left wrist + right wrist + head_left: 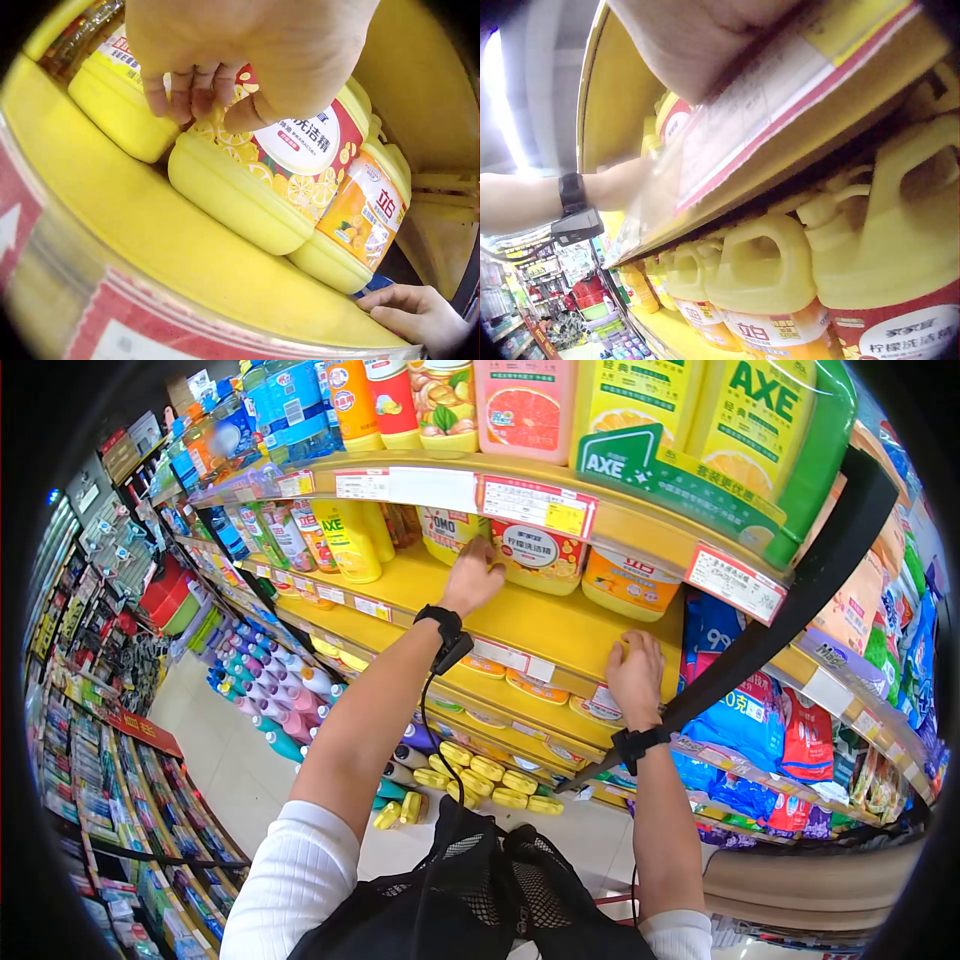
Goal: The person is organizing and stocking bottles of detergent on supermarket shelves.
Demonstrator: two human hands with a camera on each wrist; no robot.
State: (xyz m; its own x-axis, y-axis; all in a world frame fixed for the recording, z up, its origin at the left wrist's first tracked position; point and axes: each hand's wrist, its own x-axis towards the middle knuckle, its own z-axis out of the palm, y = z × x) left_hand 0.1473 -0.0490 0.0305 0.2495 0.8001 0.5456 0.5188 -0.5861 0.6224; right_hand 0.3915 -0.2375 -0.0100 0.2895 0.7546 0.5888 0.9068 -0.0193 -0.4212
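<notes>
In the head view my left hand (474, 582) is at the left corner of a dish soap jug (537, 557) with a red lemon label. The left wrist view shows that hand's curled fingers and thumb pinching the upper left corner of the jug. A yellow OMO jug (448, 532) stands just left of it, and an orange-labelled jug (630, 582) just right. My right hand (637, 675) rests with loosely bent fingers on the front of the yellow shelf (520, 622), below the orange-labelled jug.
Above, a shelf carries large AXE bottles (745, 430) and price tags (538, 506). Lower shelves hold more yellow jugs (761, 262). Detergent bags (745, 700) fill the right side. Several yellow bottles (490, 770) lie low in front, and a black strap (790, 590) crosses the view.
</notes>
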